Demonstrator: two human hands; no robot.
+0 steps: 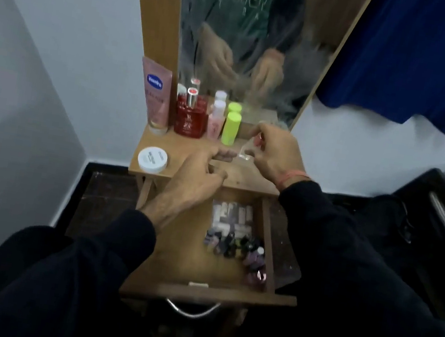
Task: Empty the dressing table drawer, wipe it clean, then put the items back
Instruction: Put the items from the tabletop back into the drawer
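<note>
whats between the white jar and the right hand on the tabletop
The left hand, held over the tabletop, lies between the white jar and the right hand in the head view.

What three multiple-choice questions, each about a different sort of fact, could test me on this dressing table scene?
1. Where does the white jar stand?
A. On the tabletop's front left corner
B. Inside the drawer
C. On the floor

2. What colour is the bottle nearest the mirror's right edge?
A. Blue
B. Neon yellow-green
C. Black

3. What state is the drawer in?
A. Shut
B. Pulled out, emptied
C. Pulled out, small bottles inside

Answers: 1 A, it sits left of the left hand. 2 B, it is bright lime. 3 C, bottles crowd its right side.
</note>
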